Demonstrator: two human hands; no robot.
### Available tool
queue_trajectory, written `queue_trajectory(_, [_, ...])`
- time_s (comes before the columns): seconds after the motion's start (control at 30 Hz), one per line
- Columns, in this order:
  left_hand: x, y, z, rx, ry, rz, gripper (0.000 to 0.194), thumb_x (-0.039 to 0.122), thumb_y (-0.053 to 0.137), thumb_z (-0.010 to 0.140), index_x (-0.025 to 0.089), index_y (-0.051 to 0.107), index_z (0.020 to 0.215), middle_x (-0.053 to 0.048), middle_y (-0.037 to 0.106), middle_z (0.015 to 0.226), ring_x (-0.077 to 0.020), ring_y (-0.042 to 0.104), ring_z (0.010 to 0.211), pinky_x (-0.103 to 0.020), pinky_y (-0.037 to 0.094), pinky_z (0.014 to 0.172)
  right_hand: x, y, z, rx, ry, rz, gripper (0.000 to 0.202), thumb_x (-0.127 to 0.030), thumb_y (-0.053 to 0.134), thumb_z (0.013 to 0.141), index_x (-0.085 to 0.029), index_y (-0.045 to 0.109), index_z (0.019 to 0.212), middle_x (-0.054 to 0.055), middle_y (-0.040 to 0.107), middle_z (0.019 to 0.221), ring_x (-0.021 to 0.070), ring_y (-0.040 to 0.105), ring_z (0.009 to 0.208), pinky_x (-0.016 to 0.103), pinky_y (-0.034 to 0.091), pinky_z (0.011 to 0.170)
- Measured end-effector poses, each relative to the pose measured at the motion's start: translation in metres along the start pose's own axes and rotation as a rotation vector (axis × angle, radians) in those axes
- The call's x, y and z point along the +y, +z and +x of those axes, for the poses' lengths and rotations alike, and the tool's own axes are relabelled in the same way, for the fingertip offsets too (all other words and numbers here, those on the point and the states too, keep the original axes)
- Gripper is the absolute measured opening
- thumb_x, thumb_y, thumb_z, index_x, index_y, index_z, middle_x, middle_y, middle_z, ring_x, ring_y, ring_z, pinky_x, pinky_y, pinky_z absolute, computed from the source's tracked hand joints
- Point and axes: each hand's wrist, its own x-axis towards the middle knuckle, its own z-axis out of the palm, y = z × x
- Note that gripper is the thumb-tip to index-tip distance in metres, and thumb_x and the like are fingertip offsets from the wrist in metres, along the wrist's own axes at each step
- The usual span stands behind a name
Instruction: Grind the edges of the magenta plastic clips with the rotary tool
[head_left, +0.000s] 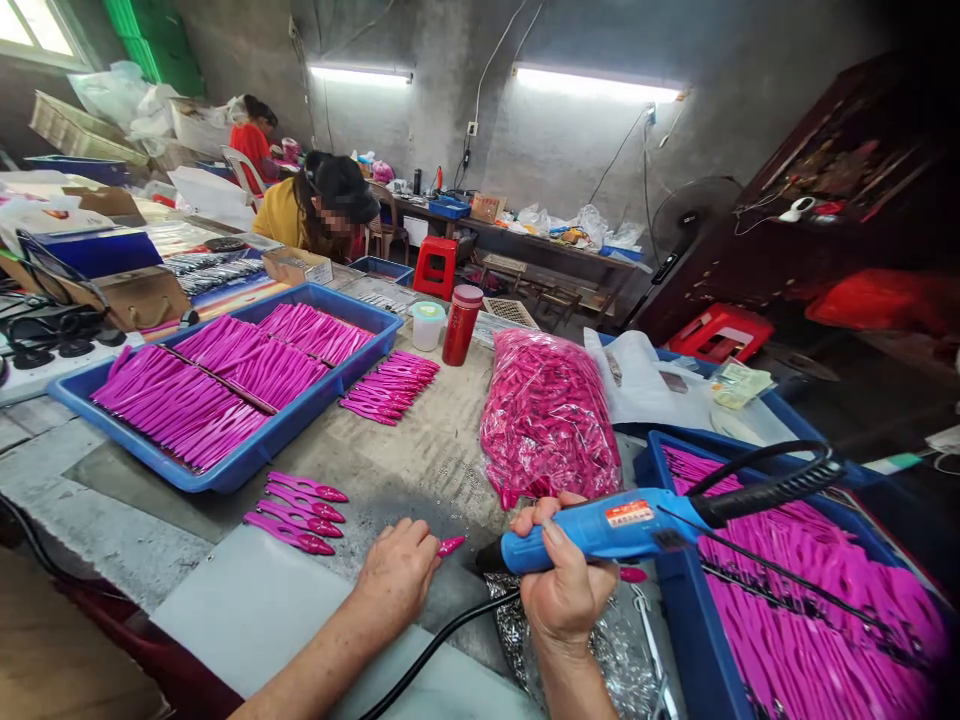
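Observation:
My left hand point(397, 572) rests low over the worktable, its fingers closed around a slim pink plastic piece point(451, 545); only the glossy tip shows. In my right hand point(564, 585) lies a blue electric screwdriver point(592, 535), held level, its black nose pointing left toward that tip. The bit is not clearly visible. To the left of my left hand, several long pink pieces point(296, 515) with glossy tips lie in a short row. Beneath the screwdriver, small shiny metal parts point(615, 640) lie in clear plastic, with metal tweezers point(651, 640) beside them. Another pink tip point(634, 574) shows behind my right hand.
A blue tray point(217, 478) of pink pieces stands left, another blue tray point(679, 620) right. A stuffed clear bag point(551, 415), red bottle point(463, 325) and lidded tub point(427, 327) stand ahead. A black cord point(442, 640) crosses the front. A co-worker point(315, 205) sits across.

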Motion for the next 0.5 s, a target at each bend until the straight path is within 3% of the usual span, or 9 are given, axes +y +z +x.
queue_trajectory(0.5, [-0.0009,0.0063,-0.0009,0.022,-0.009,0.037,0.023,0.017,0.041,0.087,0.02,0.059,0.073,-0.003,0.059,0.077,-0.017,0.053,0.074,-0.028,0.04,0.065,0.0056,-0.0052,0.0021,0.036,0.051,0.062,0.027,-0.026,0.063,0.065,-0.019,0.05,0.088,-0.003,0.053,0.069,0.0134,0.054,0.053,0.03,0.043,0.053])
